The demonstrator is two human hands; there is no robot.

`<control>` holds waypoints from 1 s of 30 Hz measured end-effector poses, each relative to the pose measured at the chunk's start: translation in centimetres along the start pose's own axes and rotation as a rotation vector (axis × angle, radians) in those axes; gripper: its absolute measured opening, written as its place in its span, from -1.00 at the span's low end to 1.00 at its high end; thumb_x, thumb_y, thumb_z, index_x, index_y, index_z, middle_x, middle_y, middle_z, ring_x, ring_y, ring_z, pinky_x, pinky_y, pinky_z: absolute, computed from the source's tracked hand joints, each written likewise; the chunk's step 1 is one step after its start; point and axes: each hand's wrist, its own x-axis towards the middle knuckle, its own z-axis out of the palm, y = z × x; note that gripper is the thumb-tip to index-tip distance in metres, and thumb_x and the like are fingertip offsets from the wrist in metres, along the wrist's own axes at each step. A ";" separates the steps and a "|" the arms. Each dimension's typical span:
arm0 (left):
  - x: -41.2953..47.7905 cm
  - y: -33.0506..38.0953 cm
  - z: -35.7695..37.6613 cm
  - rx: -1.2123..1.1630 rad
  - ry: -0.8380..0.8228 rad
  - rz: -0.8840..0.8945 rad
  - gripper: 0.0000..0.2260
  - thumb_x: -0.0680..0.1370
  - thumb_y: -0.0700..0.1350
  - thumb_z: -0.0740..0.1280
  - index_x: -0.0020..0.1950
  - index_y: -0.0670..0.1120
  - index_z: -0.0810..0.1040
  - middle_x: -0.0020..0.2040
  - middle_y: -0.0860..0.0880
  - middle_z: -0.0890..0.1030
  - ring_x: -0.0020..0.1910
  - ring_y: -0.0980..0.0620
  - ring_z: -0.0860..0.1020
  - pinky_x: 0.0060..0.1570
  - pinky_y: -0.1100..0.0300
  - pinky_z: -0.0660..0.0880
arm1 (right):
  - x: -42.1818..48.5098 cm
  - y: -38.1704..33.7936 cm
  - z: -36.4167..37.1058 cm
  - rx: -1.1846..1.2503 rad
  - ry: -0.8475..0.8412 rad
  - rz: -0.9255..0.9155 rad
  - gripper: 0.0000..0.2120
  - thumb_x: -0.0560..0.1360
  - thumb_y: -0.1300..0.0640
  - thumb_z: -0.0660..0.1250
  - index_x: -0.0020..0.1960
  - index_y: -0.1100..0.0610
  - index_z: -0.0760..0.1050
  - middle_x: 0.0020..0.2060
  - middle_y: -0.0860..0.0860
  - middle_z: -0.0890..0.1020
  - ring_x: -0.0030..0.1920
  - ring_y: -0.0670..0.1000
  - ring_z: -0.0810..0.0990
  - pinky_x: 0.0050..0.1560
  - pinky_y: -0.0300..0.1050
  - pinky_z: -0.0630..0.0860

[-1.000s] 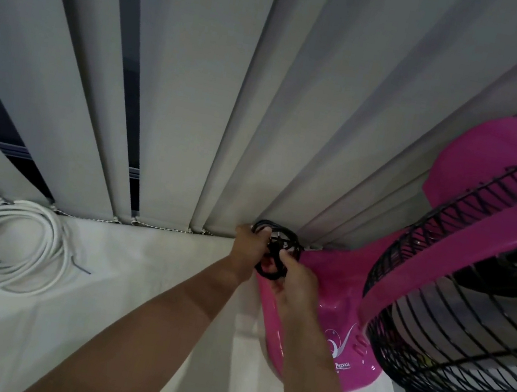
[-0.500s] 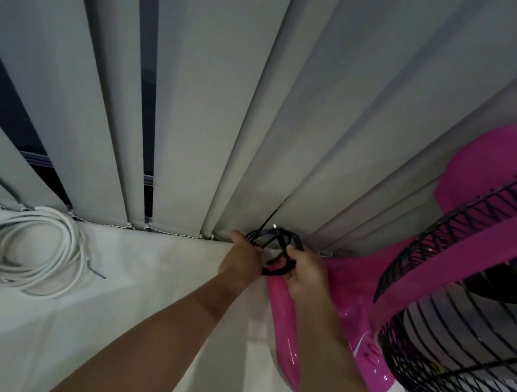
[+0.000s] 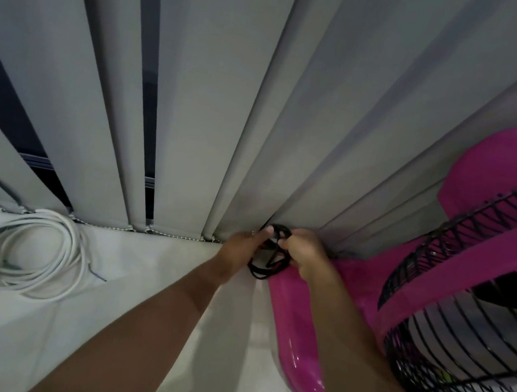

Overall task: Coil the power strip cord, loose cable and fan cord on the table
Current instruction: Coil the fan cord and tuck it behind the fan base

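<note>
1. While both forearms reach toward twelve o'clock, the left hand [image 3: 241, 247] and right hand [image 3: 304, 253] meet, fingers closed on the black fan cord [image 3: 267, 266] bundle.
2. It hangs beside the pink fan [image 3: 301, 340] base.
3. At nine o'clock the white loose cable [image 3: 31, 257] lies coiled on the table [image 3: 134, 277].
</note>
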 end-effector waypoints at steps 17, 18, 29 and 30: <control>0.1 -1.6 -0.6 -0.122 -0.040 0.022 -0.79 0.58 -0.17 0.30 -0.26 -0.13 0.44 -0.36 -0.03 0.43 -0.39 0.10 0.39 -0.38 0.33 0.34 | -1.8 2.1 1.2 -0.962 0.361 -0.244 -0.81 0.54 0.17 0.25 0.07 0.22 0.56 0.04 0.16 0.63 0.05 0.15 0.60 -0.17 -0.13 0.43; 0.0 -1.6 -0.7 -0.149 -0.043 0.006 -0.81 0.58 -0.18 0.29 -0.23 -0.14 0.43 -0.36 -0.04 0.42 -0.39 0.10 0.38 -0.37 0.32 0.34 | -1.7 2.1 1.1 -0.967 0.343 -0.225 -0.82 0.54 0.21 0.24 0.07 0.23 0.56 0.04 0.16 0.63 0.06 0.16 0.60 -0.14 -0.12 0.45; -1.5 -3.1 -0.3 -0.130 0.183 0.055 -0.93 0.55 -0.21 0.33 -0.05 -0.22 0.56 -0.30 -0.06 0.52 -0.37 0.08 0.49 -0.48 0.36 0.48 | 2.3 3.7 0.4 -0.379 0.174 -0.421 -0.87 0.49 0.38 0.29 0.02 0.25 0.48 -0.13 0.22 0.60 -0.14 0.06 0.52 -0.20 -0.18 0.38; -1.5 -3.2 -0.4 -0.102 0.194 0.085 -0.93 0.55 -0.21 0.33 -0.02 -0.21 0.55 -0.28 -0.06 0.52 -0.34 0.09 0.50 -0.46 0.37 0.50 | 2.4 4.0 0.3 -0.304 0.159 -0.430 -0.88 0.48 0.40 0.30 -0.02 0.25 0.46 -0.18 0.22 0.59 -0.17 0.05 0.51 -0.22 -0.19 0.37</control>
